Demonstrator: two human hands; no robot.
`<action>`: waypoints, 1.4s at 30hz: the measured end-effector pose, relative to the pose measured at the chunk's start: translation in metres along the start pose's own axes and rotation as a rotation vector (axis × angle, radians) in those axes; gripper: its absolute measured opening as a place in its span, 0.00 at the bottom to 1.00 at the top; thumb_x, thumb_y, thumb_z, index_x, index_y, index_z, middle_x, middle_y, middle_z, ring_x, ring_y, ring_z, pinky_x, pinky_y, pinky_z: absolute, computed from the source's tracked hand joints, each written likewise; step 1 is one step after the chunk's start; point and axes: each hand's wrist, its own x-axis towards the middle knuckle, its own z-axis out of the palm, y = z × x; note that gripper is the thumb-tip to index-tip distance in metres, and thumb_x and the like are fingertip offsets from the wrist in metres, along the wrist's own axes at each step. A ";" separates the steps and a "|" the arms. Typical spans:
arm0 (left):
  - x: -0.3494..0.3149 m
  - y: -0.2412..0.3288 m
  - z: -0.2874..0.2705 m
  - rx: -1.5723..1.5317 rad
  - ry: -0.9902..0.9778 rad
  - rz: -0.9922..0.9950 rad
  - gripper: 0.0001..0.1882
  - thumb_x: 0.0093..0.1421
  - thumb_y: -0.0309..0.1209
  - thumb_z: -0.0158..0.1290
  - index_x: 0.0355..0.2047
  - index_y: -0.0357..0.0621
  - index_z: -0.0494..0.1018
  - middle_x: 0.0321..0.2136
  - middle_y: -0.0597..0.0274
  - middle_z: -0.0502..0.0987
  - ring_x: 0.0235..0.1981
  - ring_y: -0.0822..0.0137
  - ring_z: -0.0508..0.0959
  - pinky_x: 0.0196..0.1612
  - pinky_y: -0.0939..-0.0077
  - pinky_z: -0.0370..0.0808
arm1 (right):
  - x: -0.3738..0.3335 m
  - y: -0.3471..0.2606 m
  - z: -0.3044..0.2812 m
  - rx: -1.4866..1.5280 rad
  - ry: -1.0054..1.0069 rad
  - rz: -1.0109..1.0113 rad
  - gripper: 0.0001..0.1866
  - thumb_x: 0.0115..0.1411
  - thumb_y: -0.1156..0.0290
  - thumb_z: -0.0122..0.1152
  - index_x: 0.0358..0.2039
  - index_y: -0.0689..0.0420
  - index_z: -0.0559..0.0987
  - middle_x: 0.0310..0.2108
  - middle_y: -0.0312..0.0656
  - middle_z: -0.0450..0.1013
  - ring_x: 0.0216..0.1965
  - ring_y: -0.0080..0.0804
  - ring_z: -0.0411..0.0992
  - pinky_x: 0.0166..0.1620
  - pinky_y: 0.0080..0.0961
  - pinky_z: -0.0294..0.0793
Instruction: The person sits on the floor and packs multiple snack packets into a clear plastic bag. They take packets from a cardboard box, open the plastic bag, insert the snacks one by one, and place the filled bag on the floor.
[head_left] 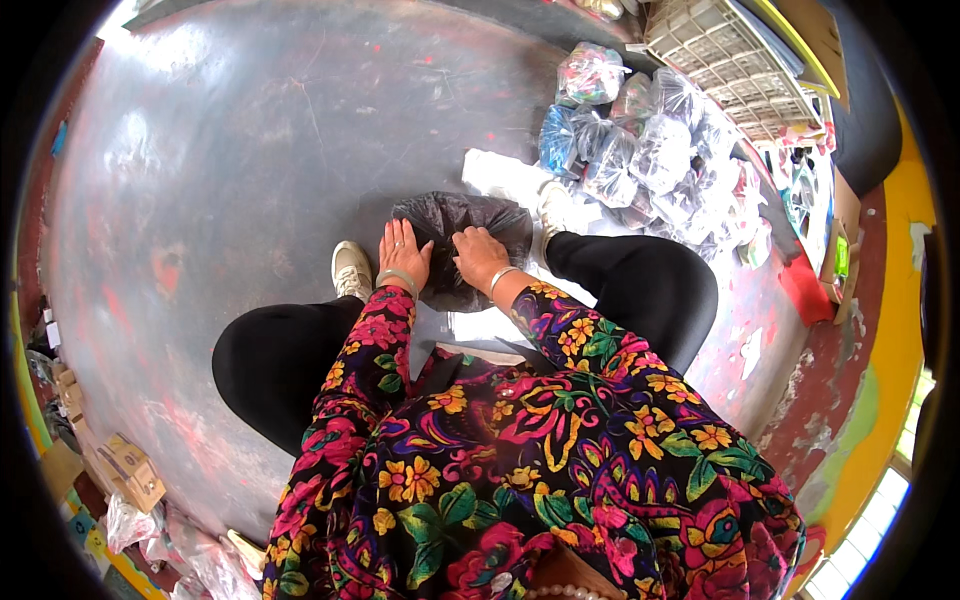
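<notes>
A black plastic bag (507, 226) lies on the floor between my feet, its surface creased and its contents hidden. My left hand (404, 254) rests flat along the bag's left side, fingers stretched out and a little apart, gripping nothing. On the bag's middle, my right hand (480, 258) is closed, its curled fingers pinching the black plastic. Light-coloured shoes stand on either side: the left shoe (351, 270) beside my left hand, the right shoe (552, 208) by the bag's right edge.
Several filled clear bags (660, 150) are heaped at the far right. A pale plastic crate (735, 65) stands behind them. White sheeting (498, 174) lies just beyond the black bag. Cardboard boxes (131, 473) and crumpled plastic (200, 555) line the near left wall.
</notes>
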 end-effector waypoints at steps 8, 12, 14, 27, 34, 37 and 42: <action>0.012 -0.010 0.028 -0.082 0.024 -0.003 0.36 0.57 0.49 0.38 0.58 0.38 0.46 0.59 0.48 0.46 0.61 0.53 0.45 0.59 0.63 0.46 | 0.007 0.019 0.021 -0.018 0.050 -0.035 0.17 0.46 0.71 0.57 0.39 0.58 0.68 0.38 0.43 0.63 0.43 0.40 0.62 0.45 0.32 0.64; 0.012 -0.009 0.025 -0.123 0.040 0.000 0.35 0.57 0.47 0.40 0.58 0.38 0.46 0.59 0.46 0.46 0.61 0.51 0.45 0.60 0.62 0.44 | 0.005 0.020 0.006 0.023 0.138 0.024 0.21 0.48 0.69 0.55 0.44 0.57 0.67 0.43 0.44 0.63 0.48 0.41 0.59 0.50 0.37 0.58; 0.012 -0.002 0.012 -0.091 0.072 0.003 0.35 0.57 0.47 0.40 0.58 0.38 0.47 0.59 0.46 0.47 0.61 0.51 0.45 0.60 0.61 0.43 | 0.007 0.026 0.004 -0.009 0.286 0.106 0.23 0.50 0.66 0.53 0.47 0.55 0.65 0.47 0.44 0.61 0.52 0.42 0.56 0.53 0.40 0.53; 0.021 0.005 0.009 -0.057 0.089 0.027 0.33 0.57 0.45 0.40 0.57 0.38 0.48 0.59 0.47 0.47 0.61 0.53 0.46 0.60 0.61 0.44 | 0.013 0.078 0.056 -0.004 0.326 0.335 0.30 0.56 0.58 0.46 0.57 0.55 0.53 0.60 0.46 0.43 0.62 0.43 0.39 0.60 0.40 0.42; 0.025 0.006 0.014 -0.129 0.091 0.063 0.33 0.55 0.41 0.43 0.56 0.35 0.50 0.57 0.43 0.48 0.60 0.48 0.46 0.59 0.61 0.46 | 0.015 0.084 0.057 0.014 0.312 0.324 0.31 0.55 0.60 0.48 0.56 0.57 0.53 0.60 0.46 0.43 0.61 0.45 0.40 0.59 0.39 0.44; 0.026 0.004 0.017 -0.163 0.111 0.085 0.32 0.55 0.39 0.44 0.56 0.34 0.50 0.57 0.42 0.47 0.59 0.46 0.46 0.60 0.62 0.46 | 0.015 0.084 0.058 0.041 0.311 0.318 0.32 0.54 0.61 0.49 0.56 0.57 0.53 0.60 0.46 0.42 0.61 0.46 0.40 0.58 0.39 0.45; 0.024 0.004 0.018 -0.158 0.116 0.094 0.32 0.55 0.39 0.44 0.56 0.35 0.49 0.57 0.41 0.48 0.59 0.46 0.46 0.60 0.62 0.46 | 0.014 0.086 0.060 0.056 0.338 0.305 0.32 0.53 0.61 0.50 0.56 0.58 0.53 0.60 0.46 0.42 0.61 0.46 0.40 0.58 0.39 0.46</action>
